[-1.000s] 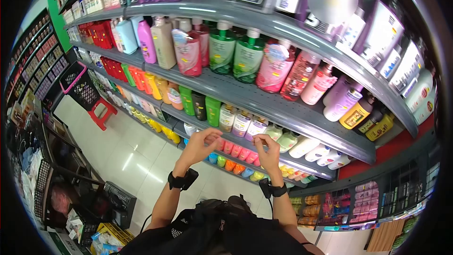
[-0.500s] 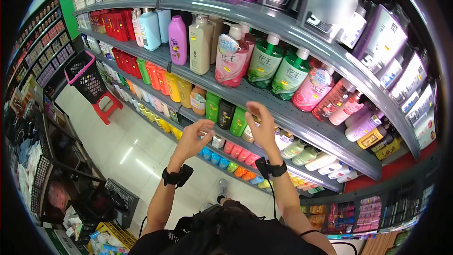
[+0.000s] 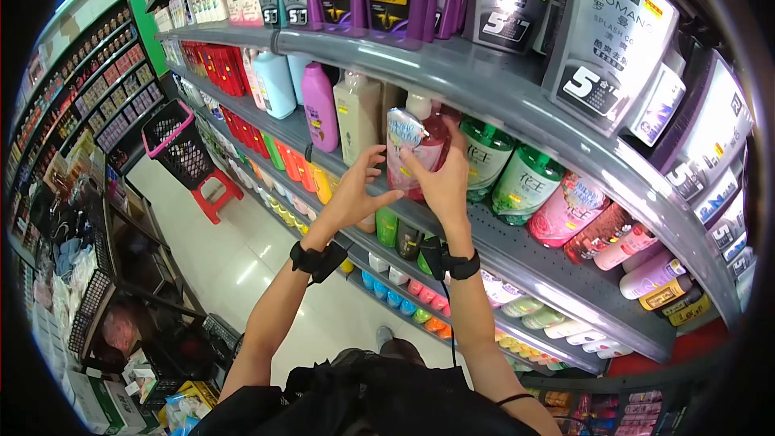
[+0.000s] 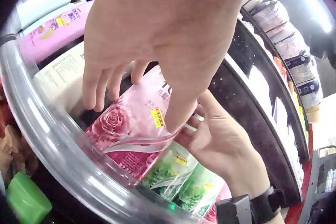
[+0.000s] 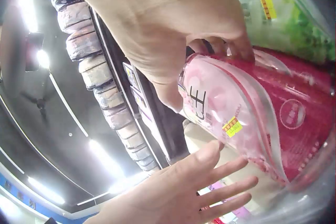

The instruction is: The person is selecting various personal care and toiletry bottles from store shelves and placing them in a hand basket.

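A pink pump bottle [image 3: 401,168] with a rose on its label [image 4: 116,123] stands on the middle shelf. My right hand [image 3: 442,182] grips its upper part, the thumb across the front and the fingers behind the right side. My left hand [image 3: 353,194] is held at the bottle's left with the fingers spread; in the right wrist view that hand [image 5: 184,190] has its thumb tip close to the label. A beige bottle [image 3: 356,117] stands just left of the pink one, and a green pump bottle [image 3: 487,157] just right.
The grey shelf edge [image 3: 500,234] runs in front of the bottles. Overhead, another shelf [image 3: 420,64] carries large silver bottles [image 3: 607,40]. A black basket [image 3: 173,153] rests on a red stool [image 3: 216,196] in the aisle, and crates with goods line the left side.
Both hands have moved forward and up from in front of the lower shelves to the pink pump bottle. The right hand has taken hold of it. The view has shifted along the shelf.
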The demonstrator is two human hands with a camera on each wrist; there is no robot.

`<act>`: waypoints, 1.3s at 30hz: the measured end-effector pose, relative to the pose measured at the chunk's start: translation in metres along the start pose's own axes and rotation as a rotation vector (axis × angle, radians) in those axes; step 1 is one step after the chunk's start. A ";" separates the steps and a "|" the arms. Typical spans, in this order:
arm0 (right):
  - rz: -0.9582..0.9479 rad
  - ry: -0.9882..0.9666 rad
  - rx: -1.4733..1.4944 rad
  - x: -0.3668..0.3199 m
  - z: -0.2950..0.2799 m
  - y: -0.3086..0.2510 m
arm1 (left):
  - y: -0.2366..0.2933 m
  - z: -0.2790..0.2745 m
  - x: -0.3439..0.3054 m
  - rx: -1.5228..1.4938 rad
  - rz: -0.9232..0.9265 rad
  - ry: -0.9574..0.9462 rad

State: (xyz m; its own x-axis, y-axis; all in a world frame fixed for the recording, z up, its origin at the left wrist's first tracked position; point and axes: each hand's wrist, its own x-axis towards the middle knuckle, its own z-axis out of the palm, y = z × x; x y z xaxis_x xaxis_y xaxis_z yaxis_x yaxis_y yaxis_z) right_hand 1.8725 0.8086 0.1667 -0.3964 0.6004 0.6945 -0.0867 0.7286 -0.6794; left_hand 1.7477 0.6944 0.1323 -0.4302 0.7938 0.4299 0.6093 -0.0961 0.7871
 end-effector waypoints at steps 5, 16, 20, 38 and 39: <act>0.015 -0.013 -0.002 0.015 0.000 0.006 | -0.017 0.009 0.042 -0.291 -0.019 -0.102; -0.004 -0.146 -0.033 0.005 0.006 -0.008 | -0.027 -0.003 0.044 -0.411 -0.002 -0.220; -0.187 -0.089 -0.072 -0.019 0.021 -0.024 | -0.025 -0.017 0.024 -0.439 0.090 -0.171; -0.186 -0.627 0.320 -0.097 0.227 -0.168 | -0.103 -0.277 -0.162 -0.379 0.063 -0.155; -0.136 -0.666 0.368 -0.100 0.244 -0.173 | -0.106 -0.292 -0.176 -0.345 0.024 -0.109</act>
State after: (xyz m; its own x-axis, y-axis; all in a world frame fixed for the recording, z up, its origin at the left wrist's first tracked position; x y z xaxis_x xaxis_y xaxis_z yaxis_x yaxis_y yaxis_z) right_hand 1.7037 0.5426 0.1570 -0.8165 0.1038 0.5679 -0.4259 0.5556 -0.7140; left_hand 1.5646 0.3894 0.1018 -0.3335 0.8463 0.4153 0.3498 -0.2980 0.8882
